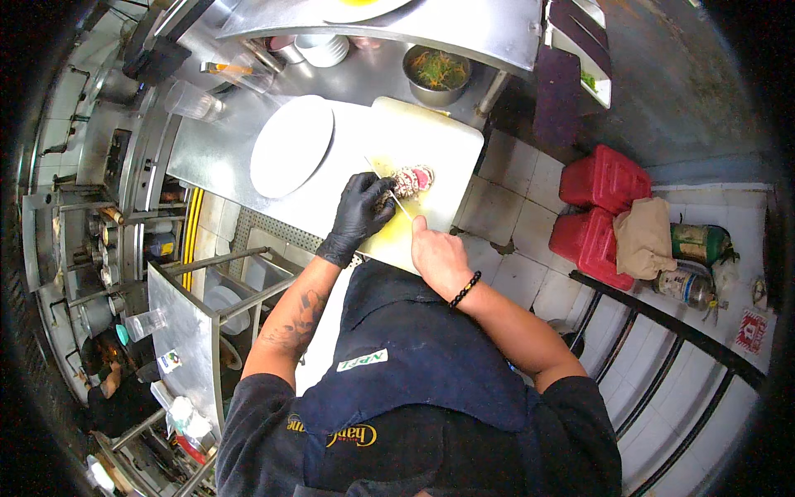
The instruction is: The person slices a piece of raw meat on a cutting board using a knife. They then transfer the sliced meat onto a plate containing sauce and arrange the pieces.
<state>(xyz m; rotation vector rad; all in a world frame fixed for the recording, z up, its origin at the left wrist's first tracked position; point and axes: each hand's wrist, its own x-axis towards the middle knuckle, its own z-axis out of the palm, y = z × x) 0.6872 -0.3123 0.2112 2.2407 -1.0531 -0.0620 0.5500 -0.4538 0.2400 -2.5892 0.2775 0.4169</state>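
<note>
My left hand (366,208), in a black glove, grips a piece of sesame-crusted food, probably seared fish (407,181). Its cut face is pink in the middle, and several slices lean together at the right end. A bare right hand, my right hand (440,253), is closed around the handle of a kitchen knife (402,206). The thin blade crosses the food beside my gloved fingers. Beneath lies a pale cutting board (444,140) with yellowish stains. To the left of the board rests a large white oval plate (292,146) with nothing on it.
Behind the board stands a metal bowl of shredded vegetables (436,71), under a steel shelf (435,28). Stacked white bowls (323,50) and a clear plastic container (195,102) are at the back left. Red bins (602,177) sit at right. Another person (118,397) is at far left.
</note>
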